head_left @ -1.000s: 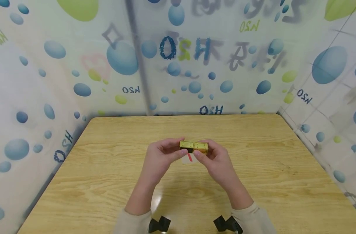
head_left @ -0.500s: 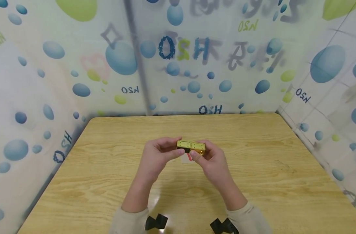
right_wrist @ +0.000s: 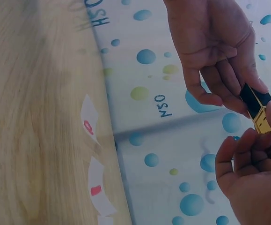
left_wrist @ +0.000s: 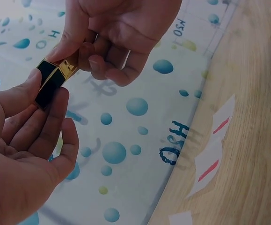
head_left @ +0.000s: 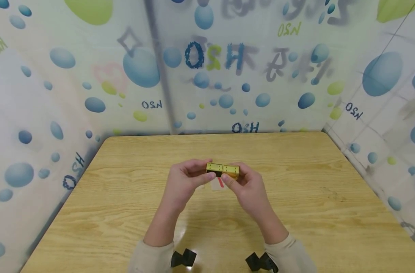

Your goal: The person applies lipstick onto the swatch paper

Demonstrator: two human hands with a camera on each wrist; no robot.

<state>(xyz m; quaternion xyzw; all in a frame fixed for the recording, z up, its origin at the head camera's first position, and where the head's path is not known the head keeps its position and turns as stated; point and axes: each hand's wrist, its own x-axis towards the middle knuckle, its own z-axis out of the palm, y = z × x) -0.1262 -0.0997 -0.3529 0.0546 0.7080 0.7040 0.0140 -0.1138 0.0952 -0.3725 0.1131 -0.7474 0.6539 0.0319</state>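
A small gold-and-black block in two joined segments is held up over the table between both hands. Its top looks gold with small dots, and black faces with gold edging show on the block in the left wrist view. My left hand pinches the left end, thumb on the near side and fingers behind. The right hand grips the other end in the same way. In the right wrist view the black part of the block sits at the left fingertips, while its gold end is partly covered by the right fingers.
White paper pieces with red marks lie on the wooden table; one paper shows just under the hands. More slips appear in the wrist views, such as a marked paper and another paper. A bubble-patterned curtain stands behind.
Both hands and the block have shifted slightly left in the head view since a second ago. In the last half second the block has tipped a little; the grips stay the same.
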